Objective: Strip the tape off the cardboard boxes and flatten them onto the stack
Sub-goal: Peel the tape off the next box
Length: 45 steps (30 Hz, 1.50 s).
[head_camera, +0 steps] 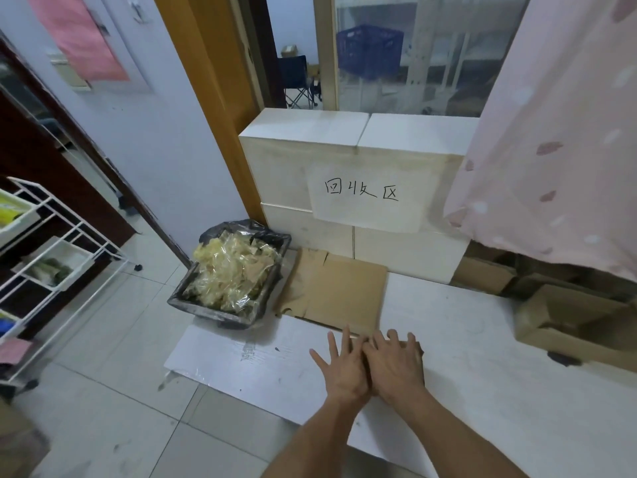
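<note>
Pretty cluttered room. Pale tiled floor with scuffs, light bluish wall on the left with a pink cloth hanging up high. A white wire rack on wheels sits far left in front of a dark wood door. Orange-brown door frame in the middle, a glass window behind it showing a blue crate. Pink patterned curtain on the right.

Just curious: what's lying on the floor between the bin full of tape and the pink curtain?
A flattened brown cardboard sheet lies there, against the white tiled ledge, in the head view.
</note>
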Each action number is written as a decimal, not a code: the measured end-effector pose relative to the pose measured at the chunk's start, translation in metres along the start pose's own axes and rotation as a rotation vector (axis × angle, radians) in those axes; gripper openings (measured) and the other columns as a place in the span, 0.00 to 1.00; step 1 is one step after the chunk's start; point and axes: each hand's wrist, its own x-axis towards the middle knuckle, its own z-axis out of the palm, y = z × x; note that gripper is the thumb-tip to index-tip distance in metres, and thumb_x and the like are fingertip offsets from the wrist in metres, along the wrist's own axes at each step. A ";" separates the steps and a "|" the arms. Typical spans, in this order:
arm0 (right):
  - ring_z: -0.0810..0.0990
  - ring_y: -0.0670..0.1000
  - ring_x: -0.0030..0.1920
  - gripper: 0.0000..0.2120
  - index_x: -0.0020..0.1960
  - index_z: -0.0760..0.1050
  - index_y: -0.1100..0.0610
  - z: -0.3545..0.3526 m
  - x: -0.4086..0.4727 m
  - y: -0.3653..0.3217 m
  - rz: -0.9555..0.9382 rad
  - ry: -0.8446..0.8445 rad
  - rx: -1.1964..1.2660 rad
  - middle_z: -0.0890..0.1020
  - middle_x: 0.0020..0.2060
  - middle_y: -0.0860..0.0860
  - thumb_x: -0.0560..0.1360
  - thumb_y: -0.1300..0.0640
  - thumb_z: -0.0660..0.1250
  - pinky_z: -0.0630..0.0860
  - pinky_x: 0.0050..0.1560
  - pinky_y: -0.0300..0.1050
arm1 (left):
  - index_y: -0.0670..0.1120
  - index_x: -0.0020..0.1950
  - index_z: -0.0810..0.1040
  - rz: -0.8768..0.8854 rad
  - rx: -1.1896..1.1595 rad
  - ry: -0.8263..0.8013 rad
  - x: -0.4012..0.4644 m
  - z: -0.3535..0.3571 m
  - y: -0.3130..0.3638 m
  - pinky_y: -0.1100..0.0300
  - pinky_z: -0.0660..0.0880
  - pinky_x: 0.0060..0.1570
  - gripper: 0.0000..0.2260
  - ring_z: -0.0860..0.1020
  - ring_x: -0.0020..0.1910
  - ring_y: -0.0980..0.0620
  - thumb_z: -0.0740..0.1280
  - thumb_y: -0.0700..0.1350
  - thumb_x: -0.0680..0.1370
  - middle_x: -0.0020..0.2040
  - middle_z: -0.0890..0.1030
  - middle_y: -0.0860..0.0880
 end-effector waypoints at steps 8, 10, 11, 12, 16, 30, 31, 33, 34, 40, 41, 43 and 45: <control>0.65 0.57 0.68 0.20 0.69 0.66 0.47 0.020 -0.020 0.012 0.188 -0.013 0.201 0.67 0.70 0.52 0.79 0.44 0.58 0.58 0.67 0.57 | 0.55 0.77 0.50 0.009 -0.063 0.010 0.011 -0.015 -0.008 0.27 0.36 0.69 0.44 0.41 0.80 0.41 0.75 0.51 0.70 0.81 0.40 0.51; 0.69 0.55 0.65 0.27 0.72 0.63 0.49 0.016 -0.027 0.017 0.403 0.059 0.362 0.68 0.68 0.51 0.77 0.39 0.59 0.65 0.64 0.52 | 0.56 0.73 0.56 -0.002 -0.123 0.048 0.010 -0.014 -0.006 0.26 0.42 0.70 0.41 0.47 0.79 0.43 0.74 0.59 0.67 0.80 0.45 0.52; 0.70 0.54 0.64 0.30 0.73 0.61 0.49 0.016 -0.030 0.020 0.499 0.086 0.450 0.68 0.68 0.51 0.76 0.36 0.59 0.67 0.63 0.50 | 0.56 0.71 0.57 -0.012 -0.143 0.057 0.010 -0.014 -0.005 0.26 0.44 0.69 0.41 0.49 0.79 0.43 0.74 0.63 0.65 0.80 0.48 0.52; 0.71 0.54 0.65 0.32 0.74 0.59 0.50 0.016 -0.032 0.024 0.571 0.103 0.526 0.68 0.69 0.51 0.76 0.34 0.58 0.68 0.63 0.49 | 0.57 0.69 0.58 -0.020 -0.163 0.059 0.011 -0.013 -0.004 0.26 0.46 0.69 0.41 0.51 0.78 0.43 0.74 0.65 0.63 0.79 0.49 0.52; 0.73 0.56 0.66 0.36 0.74 0.58 0.49 0.019 -0.030 0.042 0.639 0.105 0.792 0.71 0.68 0.52 0.74 0.29 0.56 0.70 0.62 0.51 | 0.56 0.69 0.60 0.032 -0.265 0.020 0.014 -0.019 0.002 0.25 0.51 0.67 0.44 0.52 0.77 0.41 0.77 0.66 0.60 0.75 0.57 0.52; 0.80 0.50 0.49 0.28 0.60 0.79 0.46 -0.002 -0.020 0.006 0.483 0.435 0.500 0.81 0.53 0.46 0.68 0.31 0.62 0.69 0.49 0.45 | 0.53 0.79 0.51 -0.012 -0.184 -0.082 0.007 -0.040 0.019 0.28 0.44 0.70 0.32 0.45 0.80 0.44 0.63 0.52 0.79 0.81 0.49 0.51; 0.80 0.53 0.43 0.22 0.51 0.82 0.50 -0.002 -0.020 0.003 0.428 0.543 0.524 0.82 0.45 0.49 0.69 0.36 0.62 0.69 0.45 0.47 | 0.54 0.79 0.50 -0.024 -0.182 -0.095 0.008 -0.040 0.016 0.28 0.44 0.70 0.34 0.45 0.80 0.43 0.65 0.52 0.78 0.81 0.48 0.51; 0.76 0.55 0.34 0.15 0.39 0.80 0.52 -0.004 -0.026 -0.003 0.380 0.781 0.579 0.82 0.37 0.50 0.66 0.41 0.65 0.67 0.42 0.49 | 0.55 0.79 0.48 -0.034 -0.184 -0.111 0.009 -0.038 0.014 0.27 0.43 0.69 0.37 0.44 0.80 0.43 0.67 0.54 0.77 0.81 0.46 0.50; 0.75 0.55 0.33 0.12 0.39 0.80 0.52 -0.006 -0.026 -0.008 0.371 0.850 0.601 0.82 0.37 0.49 0.64 0.44 0.67 0.66 0.42 0.49 | 0.55 0.79 0.48 -0.033 -0.186 -0.100 0.009 -0.037 0.013 0.27 0.42 0.69 0.38 0.45 0.80 0.42 0.67 0.55 0.77 0.81 0.47 0.50; 0.66 0.51 0.22 0.16 0.27 0.67 0.53 0.005 -0.024 0.018 0.064 1.149 0.231 0.70 0.25 0.52 0.74 0.57 0.60 0.64 0.25 0.46 | 0.52 0.74 0.57 -0.007 -0.196 0.052 0.000 -0.029 0.019 0.25 0.38 0.66 0.31 0.52 0.78 0.45 0.65 0.56 0.75 0.75 0.60 0.49; 0.64 0.50 0.19 0.18 0.25 0.65 0.53 0.006 -0.028 0.023 0.036 1.131 0.223 0.65 0.23 0.52 0.74 0.58 0.59 0.64 0.23 0.44 | 0.51 0.73 0.59 0.011 -0.188 0.073 -0.002 -0.031 0.020 0.24 0.36 0.65 0.30 0.53 0.78 0.45 0.65 0.57 0.74 0.73 0.62 0.49; 0.61 0.50 0.18 0.19 0.23 0.65 0.54 0.006 -0.037 0.026 0.097 1.035 0.220 0.63 0.22 0.52 0.72 0.57 0.62 0.62 0.22 0.42 | 0.51 0.72 0.60 0.049 -0.154 0.095 -0.006 -0.033 0.019 0.23 0.34 0.64 0.28 0.53 0.77 0.43 0.63 0.57 0.75 0.72 0.64 0.48; 0.62 0.51 0.19 0.18 0.22 0.66 0.56 0.005 -0.038 0.025 0.152 0.905 0.293 0.64 0.22 0.54 0.70 0.56 0.62 0.63 0.23 0.44 | 0.50 0.71 0.62 0.067 -0.109 0.114 -0.008 -0.033 0.018 0.23 0.34 0.63 0.27 0.56 0.76 0.42 0.65 0.55 0.75 0.70 0.66 0.47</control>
